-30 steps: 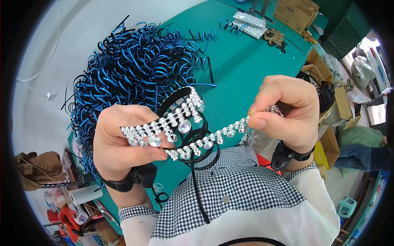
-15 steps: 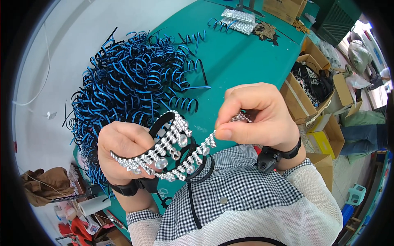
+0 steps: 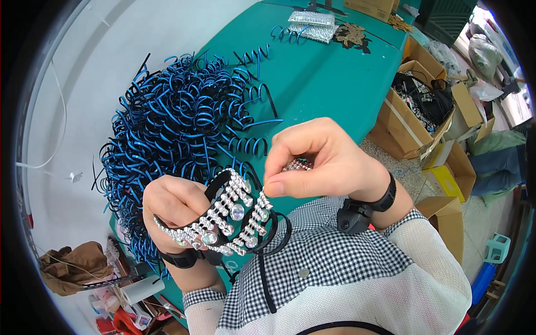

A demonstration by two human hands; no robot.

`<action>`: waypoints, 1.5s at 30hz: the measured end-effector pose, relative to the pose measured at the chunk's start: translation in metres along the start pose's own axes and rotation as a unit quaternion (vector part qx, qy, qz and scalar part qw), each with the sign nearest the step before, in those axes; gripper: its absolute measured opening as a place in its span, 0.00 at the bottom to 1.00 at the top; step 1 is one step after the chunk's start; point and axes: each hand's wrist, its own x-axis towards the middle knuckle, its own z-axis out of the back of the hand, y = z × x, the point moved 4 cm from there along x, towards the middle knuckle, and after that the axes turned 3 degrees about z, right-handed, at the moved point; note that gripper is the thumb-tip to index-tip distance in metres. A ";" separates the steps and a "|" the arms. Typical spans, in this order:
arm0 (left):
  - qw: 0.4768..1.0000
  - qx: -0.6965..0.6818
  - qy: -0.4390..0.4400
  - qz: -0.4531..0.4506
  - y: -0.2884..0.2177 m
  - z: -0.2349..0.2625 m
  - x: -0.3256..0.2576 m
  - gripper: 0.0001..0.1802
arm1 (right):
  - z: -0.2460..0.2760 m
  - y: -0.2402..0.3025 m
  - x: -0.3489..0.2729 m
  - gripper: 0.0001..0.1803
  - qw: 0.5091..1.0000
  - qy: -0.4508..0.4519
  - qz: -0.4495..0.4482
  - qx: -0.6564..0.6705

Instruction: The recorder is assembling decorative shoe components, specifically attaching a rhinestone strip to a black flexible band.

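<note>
A rhinestone trim (image 3: 237, 213), silvery with round clear stones and small pointed studs on a black backing, hangs in coils before my chest. My left hand (image 3: 170, 204) is closed on the trim, its fingers inside the coil. At the other side my right hand (image 3: 335, 167) pinches the trim between thumb and forefinger, with more of it bunched inside the curled fingers. Loops of black strip dangle below the coils. Part of what the left fingers grip is hidden behind the band.
A big tangled heap of blue-and-black curled strips (image 3: 178, 117) covers the left of the green table (image 3: 318, 78). Farther back lie silvery packets (image 3: 312, 27) and dark gold lace pieces (image 3: 352, 36). Open cardboard boxes (image 3: 405, 120) stand on the floor at right.
My right hand has moved left and slightly down, closer to my left hand. The stretch of trim between them is shorter and hangs in a tighter loop. Both hands keep their hold.
</note>
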 end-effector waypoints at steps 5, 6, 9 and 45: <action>0.999 -0.031 -0.012 -0.003 0.005 -0.003 -0.005 0.09 | -0.003 -0.006 -0.001 0.04 0.997 0.005 -0.064 0.047; 0.999 -0.037 -0.014 -0.003 0.003 0.001 -0.005 0.09 | -0.004 -0.008 -0.001 0.05 0.996 0.007 -0.057 0.068; 0.998 -0.053 -0.023 -0.007 0.005 -0.001 -0.003 0.10 | -0.009 -0.014 0.001 0.07 0.994 -0.001 -0.045 0.096; 0.859 0.511 -0.015 0.006 0.057 -0.033 0.000 0.11 | 0.023 -0.078 -0.019 0.08 0.923 -0.101 0.011 -0.370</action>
